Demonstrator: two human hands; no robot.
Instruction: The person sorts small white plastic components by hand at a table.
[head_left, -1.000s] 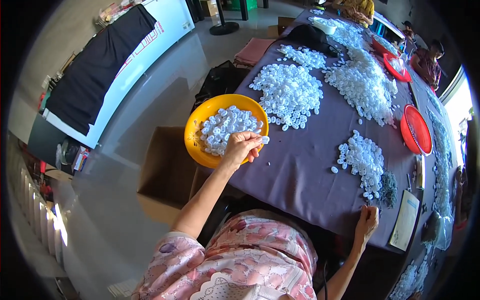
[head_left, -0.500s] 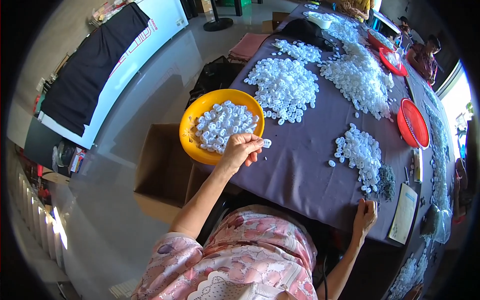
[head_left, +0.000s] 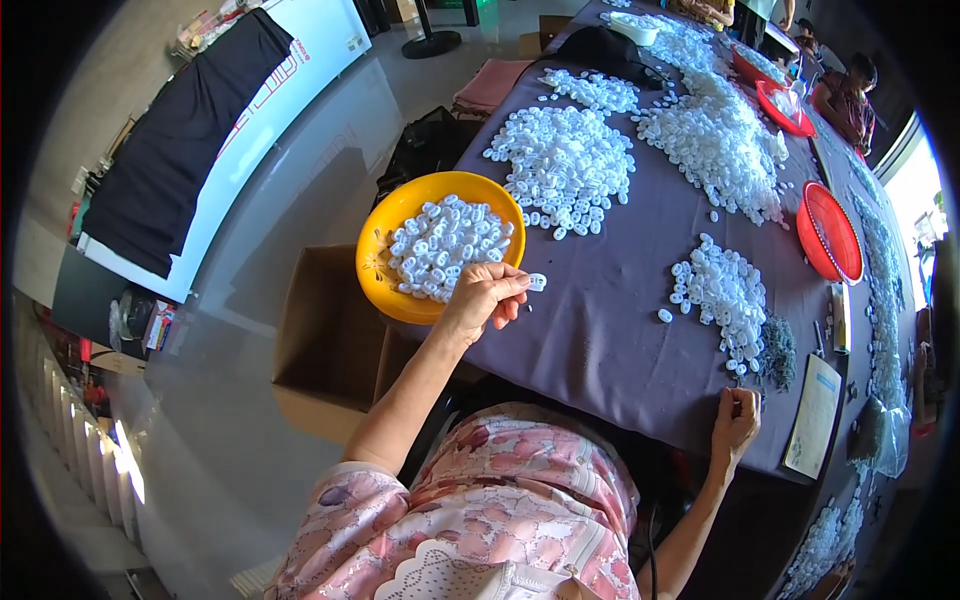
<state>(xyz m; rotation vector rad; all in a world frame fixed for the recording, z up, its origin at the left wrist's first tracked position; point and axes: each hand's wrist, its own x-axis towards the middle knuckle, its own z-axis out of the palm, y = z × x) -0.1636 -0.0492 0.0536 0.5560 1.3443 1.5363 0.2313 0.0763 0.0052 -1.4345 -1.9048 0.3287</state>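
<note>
My left hand (head_left: 484, 304) pinches a small white oval plastic piece with slots (head_left: 537, 282) between thumb and forefinger, just off the right rim of a yellow bowl (head_left: 374, 275). The bowl holds many similar white pieces (head_left: 445, 245). At the table's near edge my right hand (head_left: 736, 425) is closed, fingers curled together; whatever is between them is hidden or too small to name. Just beyond it lie a small heap of white pieces (head_left: 722, 298) and a pile of tiny dark grey bits (head_left: 777, 352).
Larger heaps of white pieces (head_left: 570, 165) cover the far part of the dark tablecloth (head_left: 590, 330). A red basket (head_left: 828, 235) and a pale card (head_left: 812, 418) lie at right. An open cardboard box (head_left: 325, 340) stands below the bowl. Other people (head_left: 850, 100) sit farther off.
The view has shifted slightly. My right hand has turned a little at the table edge, its fingers still curled. My left hand keeps its pinch on the white piece, almost unmoved.
</note>
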